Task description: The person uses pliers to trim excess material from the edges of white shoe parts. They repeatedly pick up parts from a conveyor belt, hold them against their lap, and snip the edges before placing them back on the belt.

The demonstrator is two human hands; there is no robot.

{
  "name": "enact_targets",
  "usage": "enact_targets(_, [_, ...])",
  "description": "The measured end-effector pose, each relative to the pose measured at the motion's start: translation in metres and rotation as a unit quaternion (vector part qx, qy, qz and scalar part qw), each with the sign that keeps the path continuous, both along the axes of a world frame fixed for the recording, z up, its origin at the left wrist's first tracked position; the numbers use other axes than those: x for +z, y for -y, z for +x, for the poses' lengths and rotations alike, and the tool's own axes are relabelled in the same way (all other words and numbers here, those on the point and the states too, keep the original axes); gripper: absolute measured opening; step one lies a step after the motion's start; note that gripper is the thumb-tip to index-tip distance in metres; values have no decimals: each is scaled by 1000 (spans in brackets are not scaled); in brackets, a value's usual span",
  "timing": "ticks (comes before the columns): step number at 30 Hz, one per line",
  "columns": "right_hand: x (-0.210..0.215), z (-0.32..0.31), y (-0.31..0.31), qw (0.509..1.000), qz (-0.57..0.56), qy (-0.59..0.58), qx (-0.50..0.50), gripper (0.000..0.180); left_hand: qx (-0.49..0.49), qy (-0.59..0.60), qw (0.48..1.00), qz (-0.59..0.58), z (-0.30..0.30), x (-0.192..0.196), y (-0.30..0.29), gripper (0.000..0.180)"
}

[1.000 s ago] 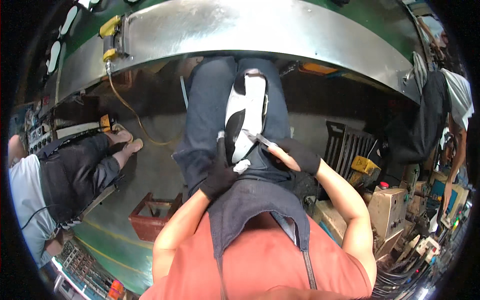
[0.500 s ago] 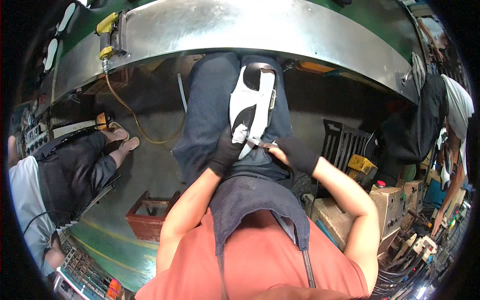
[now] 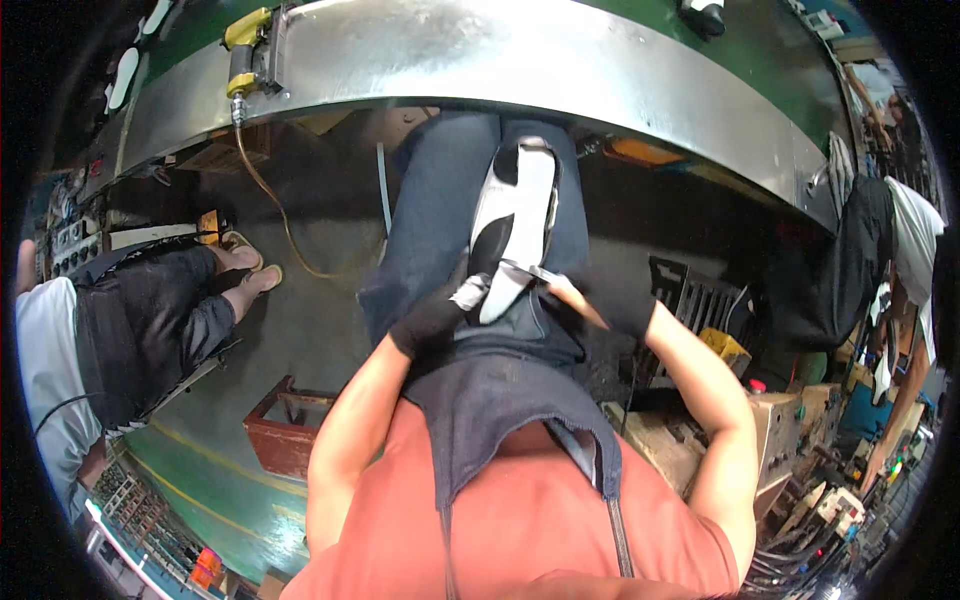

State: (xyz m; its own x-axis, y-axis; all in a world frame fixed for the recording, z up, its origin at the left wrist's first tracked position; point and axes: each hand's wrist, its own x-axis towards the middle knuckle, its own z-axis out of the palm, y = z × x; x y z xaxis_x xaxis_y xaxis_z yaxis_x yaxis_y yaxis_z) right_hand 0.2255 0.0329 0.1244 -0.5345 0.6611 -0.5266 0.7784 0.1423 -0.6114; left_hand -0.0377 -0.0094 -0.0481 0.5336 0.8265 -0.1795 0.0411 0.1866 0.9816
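A white shoe (image 3: 533, 205) with black patches lies lengthwise on my lap, across the dark blue cloth over my thighs. My left hand (image 3: 440, 312), in a black glove with white-covered fingertips, grips the near end of the shoe from its left side. Over that same end my right hand (image 3: 607, 300), also in a black glove, is closed on a slim metal tool (image 3: 538, 273). The tool's tip touches or lies just above the shoe; I cannot tell which. Motion smears the right fingers, and the tool's handle is mostly hidden.
Ahead runs a metal bench edge (image 3: 480, 55) beside a green surface. On it lies a yellow-black air tool (image 3: 250, 55) with a hose (image 3: 262, 180). A reddish-brown wooden stool (image 3: 283, 428) stands at left. People sit on both sides; machine boxes (image 3: 780, 425) stand at right.
My left hand has shifted left and toward me, and my right hand a little to the right. The shoe has turned slightly on my lap. The whole view has shifted a little.
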Motion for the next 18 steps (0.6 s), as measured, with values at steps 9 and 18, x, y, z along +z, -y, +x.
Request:
enact_targets(9, [39,-42,35,958,201,-180,101,43,104,-102,989,-32,36,74,-3,76])
enact_targets(18, [20,78,54,996,-19,-20,-90,29,-39,-287,948,130,-62,195,-54,75])
